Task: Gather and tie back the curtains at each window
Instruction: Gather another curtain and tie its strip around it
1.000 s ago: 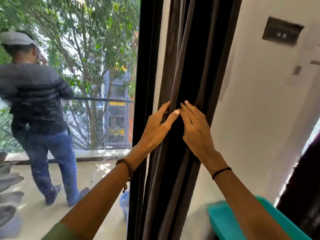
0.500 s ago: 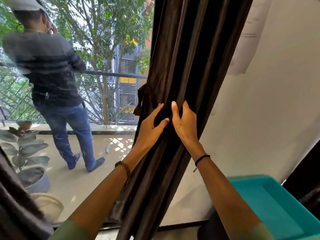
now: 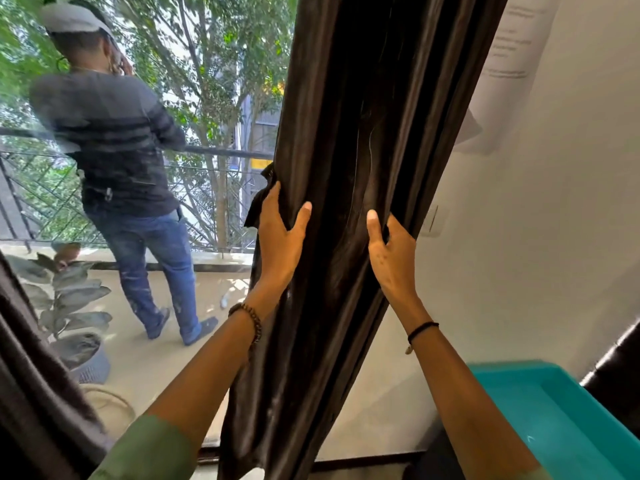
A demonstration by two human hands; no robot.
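Window (image 3: 221,98) on left with a balcony behind it, white wall (image 3: 536,237) on right. Outside: person (image 3: 117,140) with back turned, railing (image 3: 214,152), potted plant (image 3: 69,299). Teal bin (image 3: 554,410) bottom right.

Dark brown curtain (image 3: 346,168) hangs bunched in the middle, slanting down-left, between window and wall. Both hands are on it at the same height, apart, with a band of folds between them.

Left hand (image 3: 280,237) grips the curtain's left edge: thumb (image 3: 304,213) pressed on the front, fingers wrapped round behind the cloth, mostly hidden. Bead bracelet (image 3: 254,320) on that wrist.

Right hand (image 3: 391,258) grips the right edge: thumb (image 3: 372,220) up on the front, fingers curled into the folds at the back. Black band (image 3: 422,329) on that wrist.

The cloth is bunched between the two grips. A second dark curtain (image 3: 27,375) shows at far lower left, untouched.
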